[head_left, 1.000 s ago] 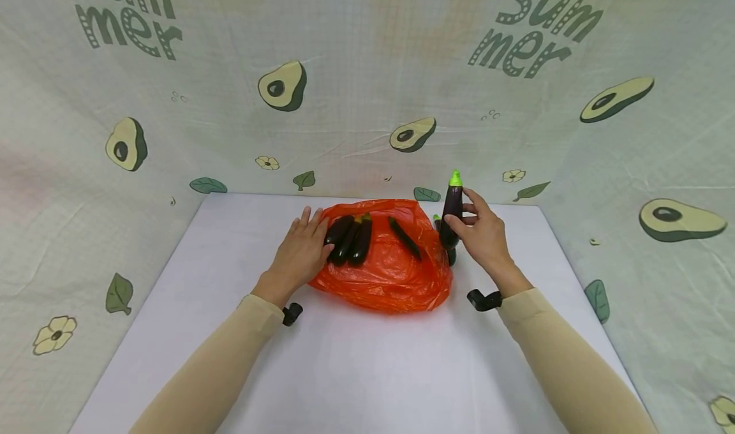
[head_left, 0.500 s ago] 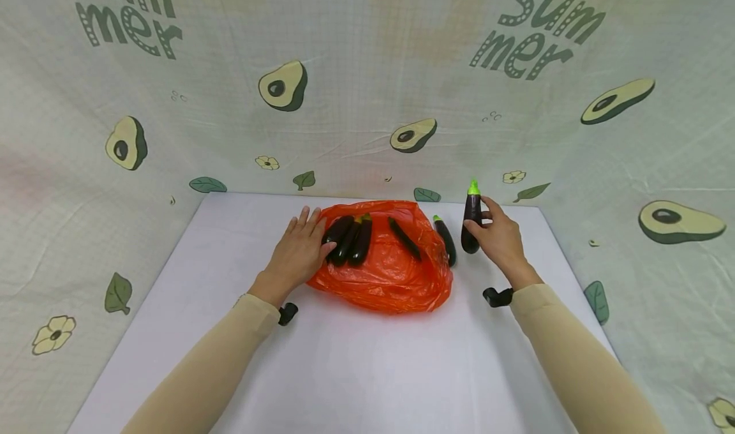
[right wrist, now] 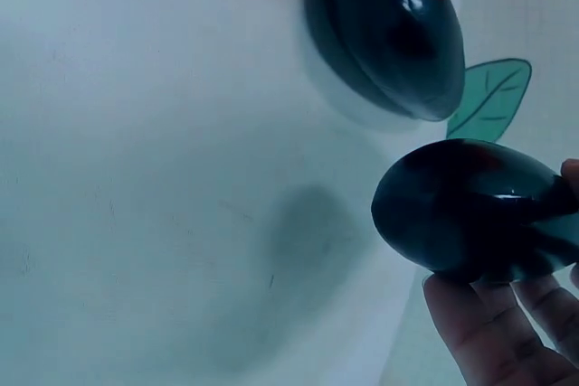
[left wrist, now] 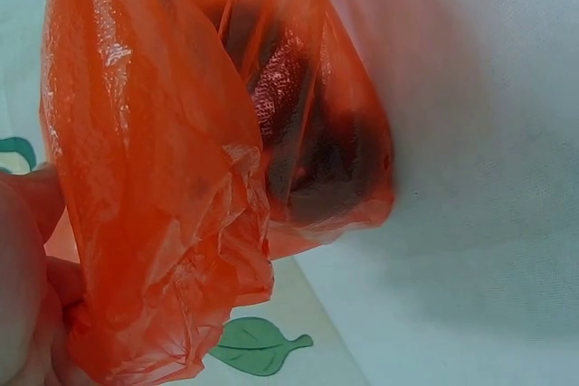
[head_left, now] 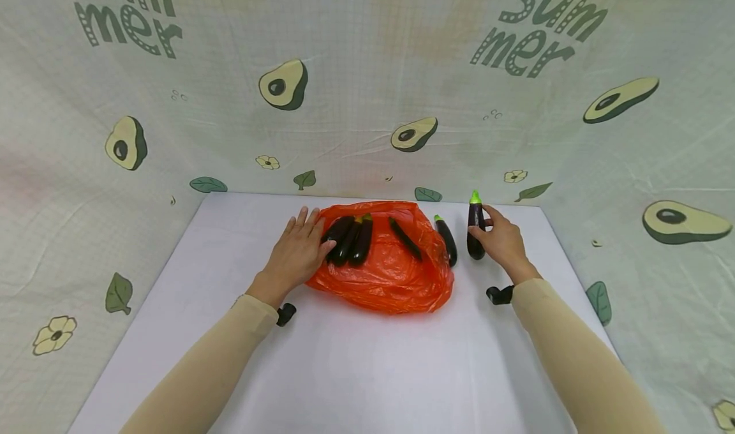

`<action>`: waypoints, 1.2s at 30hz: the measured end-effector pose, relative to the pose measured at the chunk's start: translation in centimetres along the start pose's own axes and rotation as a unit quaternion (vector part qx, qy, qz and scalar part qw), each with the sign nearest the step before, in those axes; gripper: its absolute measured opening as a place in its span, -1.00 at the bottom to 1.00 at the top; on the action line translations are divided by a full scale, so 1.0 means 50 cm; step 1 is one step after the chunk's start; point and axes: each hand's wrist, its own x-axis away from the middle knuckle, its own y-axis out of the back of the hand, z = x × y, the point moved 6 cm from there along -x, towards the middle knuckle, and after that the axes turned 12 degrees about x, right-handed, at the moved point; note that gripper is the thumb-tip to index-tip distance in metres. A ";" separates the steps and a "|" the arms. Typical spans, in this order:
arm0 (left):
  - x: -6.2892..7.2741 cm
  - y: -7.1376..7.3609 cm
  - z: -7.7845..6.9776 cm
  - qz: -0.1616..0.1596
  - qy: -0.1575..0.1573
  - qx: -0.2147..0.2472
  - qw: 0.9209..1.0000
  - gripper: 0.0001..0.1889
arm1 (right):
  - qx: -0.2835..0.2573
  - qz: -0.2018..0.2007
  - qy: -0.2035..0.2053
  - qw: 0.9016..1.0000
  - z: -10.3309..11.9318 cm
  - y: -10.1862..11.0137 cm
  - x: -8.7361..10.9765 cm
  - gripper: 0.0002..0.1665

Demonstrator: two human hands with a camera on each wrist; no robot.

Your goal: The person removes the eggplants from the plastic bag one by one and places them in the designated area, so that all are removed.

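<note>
My right hand (head_left: 505,242) grips a dark purple eggplant (head_left: 475,230) with a bright green cap, held upright at the table's right side. In the right wrist view its rounded end (right wrist: 461,210) hangs over its shadow, with fingertips along its side. My left hand (head_left: 295,252) lies with straight, spread fingers at the left edge of an orange plastic bag (head_left: 396,287), thumb over the rim. Several eggplants (head_left: 360,242) lie together inside near that thumb, and a slimmer one (head_left: 405,237) lies apart in the bag. The left wrist view shows bag film (left wrist: 163,187) hiding part of the fingers.
Another eggplant (head_left: 445,241) lies on the white table (head_left: 390,376) beside the bag's right edge, left of the held one. Cloth (head_left: 350,89) printed with avocados and leaves stands behind and along both sides of the table.
My right hand has carried the eggplant to the right, away from the bag, and then lowered it slightly. The eggplant beside the bag has come into full view. The left hand has barely moved.
</note>
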 end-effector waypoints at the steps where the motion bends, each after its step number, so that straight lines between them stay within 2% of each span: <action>1: 0.000 0.000 -0.001 0.000 0.000 0.000 1.000 -0.20 | 0.000 0.005 -0.003 1.000 -0.003 -0.003 -0.002 -0.08; 22: 0.000 0.000 -0.007 0.006 0.007 0.016 1.000 -0.20 | 0.004 0.045 0.004 0.999 -0.028 -0.060 -0.018 -0.14; 31: 0.002 0.003 -0.010 0.005 0.002 0.022 1.000 -0.21 | 0.018 0.029 0.026 0.999 -0.033 -0.065 -0.026 -0.21; 36: 0.001 0.002 -0.010 0.004 0.005 0.023 1.000 -0.21 | 0.021 0.025 0.021 0.999 -0.030 -0.073 -0.030 -0.22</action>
